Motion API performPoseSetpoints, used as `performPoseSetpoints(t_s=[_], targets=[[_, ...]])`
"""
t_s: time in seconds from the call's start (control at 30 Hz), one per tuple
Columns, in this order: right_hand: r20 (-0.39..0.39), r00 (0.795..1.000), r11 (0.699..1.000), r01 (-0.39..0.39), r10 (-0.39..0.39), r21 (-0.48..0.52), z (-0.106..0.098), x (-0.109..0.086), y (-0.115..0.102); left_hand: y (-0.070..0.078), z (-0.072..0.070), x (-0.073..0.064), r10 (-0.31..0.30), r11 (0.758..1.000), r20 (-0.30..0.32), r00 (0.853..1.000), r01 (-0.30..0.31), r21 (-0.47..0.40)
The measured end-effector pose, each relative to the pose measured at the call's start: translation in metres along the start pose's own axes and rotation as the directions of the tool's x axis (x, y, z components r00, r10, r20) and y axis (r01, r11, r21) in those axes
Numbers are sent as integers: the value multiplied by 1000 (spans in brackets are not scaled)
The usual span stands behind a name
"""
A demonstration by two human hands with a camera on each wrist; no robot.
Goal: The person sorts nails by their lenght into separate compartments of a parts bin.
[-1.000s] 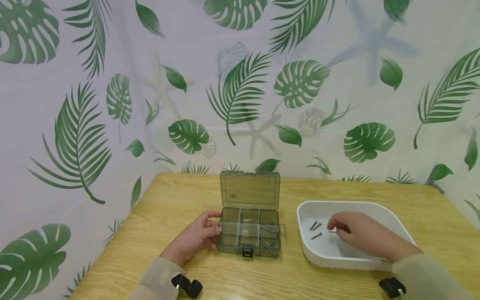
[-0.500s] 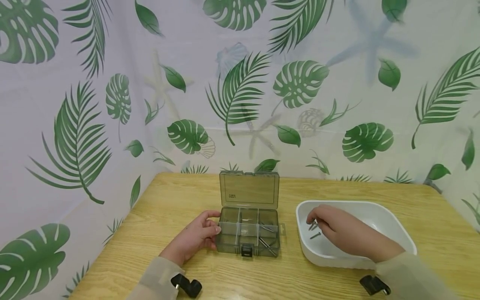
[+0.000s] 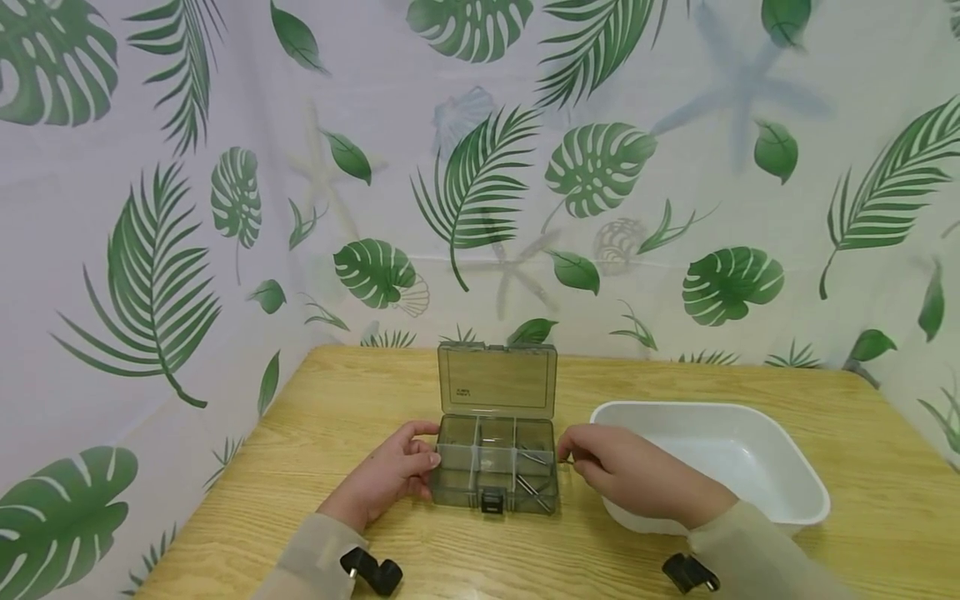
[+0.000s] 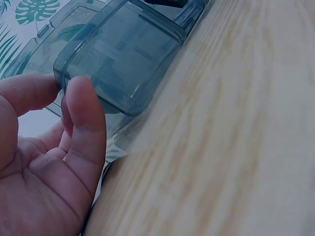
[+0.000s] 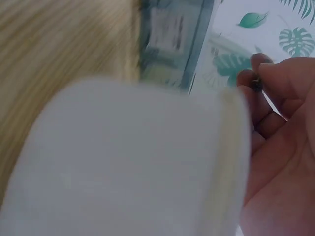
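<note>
A smoky see-through compartment box [image 3: 495, 429] stands with its lid [image 3: 498, 381] raised. Several metal screws [image 3: 534, 492] lie in its two right-hand compartments. At the box's left side, my left hand [image 3: 386, 471] grips the wall with thumb and fingers. My right hand [image 3: 633, 471] is just beyond the opposite side, pinching a small screw [image 5: 256, 83] between thumb and fingertips; most of it is hidden by the fingers. Below that hand in the head view is a white tray [image 3: 750, 462], its left part covered by the hand and wrist.
The wooden table [image 3: 360, 375] runs back to a white cloth backdrop [image 3: 645, 50] printed with green leaves. Black wrist mounts [image 3: 371, 571] sit on both sleeves. The tray's high wall fills much of the right wrist view.
My right hand has moved left, from inside the tray to the box's right side, carrying a screw. The left hand has stayed on the box.
</note>
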State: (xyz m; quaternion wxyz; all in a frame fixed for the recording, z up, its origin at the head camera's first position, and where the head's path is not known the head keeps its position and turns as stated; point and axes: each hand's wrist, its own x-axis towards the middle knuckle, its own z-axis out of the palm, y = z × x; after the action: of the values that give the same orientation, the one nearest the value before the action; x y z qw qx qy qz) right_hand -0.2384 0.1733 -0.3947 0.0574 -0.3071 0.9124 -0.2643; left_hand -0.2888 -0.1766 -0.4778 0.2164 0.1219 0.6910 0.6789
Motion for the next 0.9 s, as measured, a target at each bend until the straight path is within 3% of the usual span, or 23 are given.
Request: performPoseSetpoints(t_s=[0.23,0.57,0.9], targets=[[-31,999,999,44,-44,8,12,21,-19,0,0,0,-6,1000,5,1000,6,1],[-52,992,990,113,-118,-80,35,52,-37,3,0,-2,-5,1000,2,1000,5,11],[-82,988,978,117,-133,-175,46,62,-42,2,0,-3,-11,1000,-5,1000,11,5]])
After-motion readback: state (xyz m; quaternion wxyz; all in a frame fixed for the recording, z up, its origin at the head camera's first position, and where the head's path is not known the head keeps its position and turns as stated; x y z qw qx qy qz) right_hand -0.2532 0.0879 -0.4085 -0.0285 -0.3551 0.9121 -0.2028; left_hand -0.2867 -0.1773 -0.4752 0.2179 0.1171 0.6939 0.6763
